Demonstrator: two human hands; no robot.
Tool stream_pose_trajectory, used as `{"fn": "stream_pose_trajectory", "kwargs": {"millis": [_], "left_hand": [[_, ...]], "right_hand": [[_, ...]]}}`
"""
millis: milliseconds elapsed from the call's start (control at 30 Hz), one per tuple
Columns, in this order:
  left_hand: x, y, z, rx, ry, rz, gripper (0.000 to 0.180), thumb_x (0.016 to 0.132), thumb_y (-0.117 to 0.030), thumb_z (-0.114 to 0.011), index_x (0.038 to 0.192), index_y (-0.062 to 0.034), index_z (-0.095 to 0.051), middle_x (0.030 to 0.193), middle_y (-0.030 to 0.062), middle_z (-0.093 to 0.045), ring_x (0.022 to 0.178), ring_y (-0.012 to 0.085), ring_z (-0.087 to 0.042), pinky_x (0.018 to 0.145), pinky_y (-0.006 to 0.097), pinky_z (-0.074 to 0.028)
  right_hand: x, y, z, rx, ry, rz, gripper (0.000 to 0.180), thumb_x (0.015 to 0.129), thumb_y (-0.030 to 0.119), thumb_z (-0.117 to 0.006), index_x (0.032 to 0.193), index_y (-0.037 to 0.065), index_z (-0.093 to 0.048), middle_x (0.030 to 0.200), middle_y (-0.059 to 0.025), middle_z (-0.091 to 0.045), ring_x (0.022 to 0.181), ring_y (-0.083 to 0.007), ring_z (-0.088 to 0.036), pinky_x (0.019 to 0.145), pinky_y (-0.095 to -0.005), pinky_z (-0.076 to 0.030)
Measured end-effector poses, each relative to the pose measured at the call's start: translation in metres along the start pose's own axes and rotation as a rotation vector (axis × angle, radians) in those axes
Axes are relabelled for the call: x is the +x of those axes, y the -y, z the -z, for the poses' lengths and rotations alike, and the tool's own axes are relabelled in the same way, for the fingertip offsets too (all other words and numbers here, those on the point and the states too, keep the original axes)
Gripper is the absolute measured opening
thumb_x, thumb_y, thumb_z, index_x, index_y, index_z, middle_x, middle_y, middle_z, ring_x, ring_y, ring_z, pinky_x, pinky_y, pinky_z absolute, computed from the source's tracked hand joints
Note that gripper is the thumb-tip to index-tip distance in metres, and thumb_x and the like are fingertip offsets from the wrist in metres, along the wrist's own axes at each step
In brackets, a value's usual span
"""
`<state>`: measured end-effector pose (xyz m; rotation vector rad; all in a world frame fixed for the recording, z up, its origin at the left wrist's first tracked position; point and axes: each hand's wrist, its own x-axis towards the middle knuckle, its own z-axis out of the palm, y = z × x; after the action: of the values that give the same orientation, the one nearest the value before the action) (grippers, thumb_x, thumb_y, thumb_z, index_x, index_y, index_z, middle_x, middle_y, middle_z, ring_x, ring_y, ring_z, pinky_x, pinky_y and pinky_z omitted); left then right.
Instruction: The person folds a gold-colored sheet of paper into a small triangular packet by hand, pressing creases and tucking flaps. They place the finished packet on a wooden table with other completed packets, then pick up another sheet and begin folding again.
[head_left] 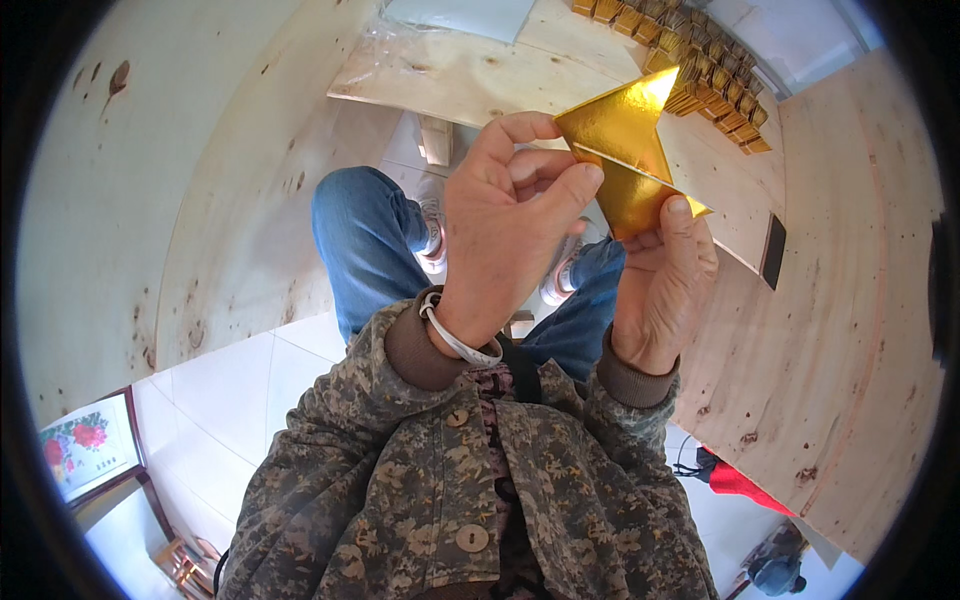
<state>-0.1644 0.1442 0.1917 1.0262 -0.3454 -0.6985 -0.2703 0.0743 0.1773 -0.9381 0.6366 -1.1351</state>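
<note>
A shiny gold sheet of folded paper [628,140] is held up between my two hands, with pointed corners at its top and right. A pale edge runs slantwise across it where one layer overlaps another. My left hand [520,200] pinches its left corner, the index finger on the upper part and the thumb near the pale edge. At the lower right, my right hand [668,265] grips the sheet with the thumb on top and the fingers behind, partly hidden.
Bundled folded gold pieces [710,75] stand in rows on the wooden table [480,75] ahead. Clear plastic wrap [385,65] and a pale sheet [465,14] lie at its far left. Wooden boards flank me on the left [230,180] and right [800,330]. A framed flower picture [92,447] is at lower left.
</note>
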Motion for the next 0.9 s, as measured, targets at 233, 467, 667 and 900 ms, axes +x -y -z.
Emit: {"fn": "stream_pose_trajectory", "kwargs": {"millis": [233,467,667,900], "left_hand": [[0.002,-0.001,0.005,0.012,0.009,-0.012,0.035,0.087,-0.004,-0.072,0.118,0.0026,-0.058,0.094,0.0083,-0.071,0.077,0.0077,-0.065,0.062,0.020,-0.054],[0.003,0.002,0.008,0.017,0.007,-0.095,0.020,0.088,-0.002,-0.071,0.107,0.0019,-0.065,0.092,0.0041,-0.072,0.078,0.0061,-0.064,0.064,0.020,-0.053],[-0.002,0.001,0.011,0.015,0.049,-0.084,0.019,0.088,-0.002,-0.071,0.107,0.0006,-0.067,0.093,0.0031,-0.072,0.081,0.0059,-0.065,0.065,0.019,-0.054],[-0.006,0.004,0.015,-0.062,0.078,-0.009,0.017,0.095,-0.012,-0.067,0.108,-0.0011,-0.066,0.095,0.0031,-0.071,0.082,0.0099,-0.068,0.066,0.023,-0.057]], "right_hand": [[0.002,-0.003,-0.001,-0.076,-0.028,0.120,0.026,0.094,0.019,-0.069,0.112,0.001,-0.067,0.114,-0.0102,-0.068,0.097,-0.0152,-0.062,0.083,-0.0281,-0.048],[-0.001,0.016,-0.005,-1.194,0.114,1.025,0.037,0.084,0.014,-0.073,0.120,0.007,-0.069,0.140,-0.0190,-0.054,0.135,-0.0369,-0.042,0.110,-0.0431,-0.033],[-0.004,0.007,-0.015,-1.268,0.109,1.085,0.031,0.076,0.015,-0.081,0.105,0.009,-0.075,0.136,-0.0171,-0.057,0.136,-0.0390,-0.040,0.110,-0.0452,-0.031],[0.000,0.008,-0.015,-1.050,0.091,1.006,0.017,0.070,0.009,-0.082,0.083,0.007,-0.070,0.124,-0.0127,-0.063,0.126,-0.0374,-0.047,0.104,-0.0453,-0.035]]}}
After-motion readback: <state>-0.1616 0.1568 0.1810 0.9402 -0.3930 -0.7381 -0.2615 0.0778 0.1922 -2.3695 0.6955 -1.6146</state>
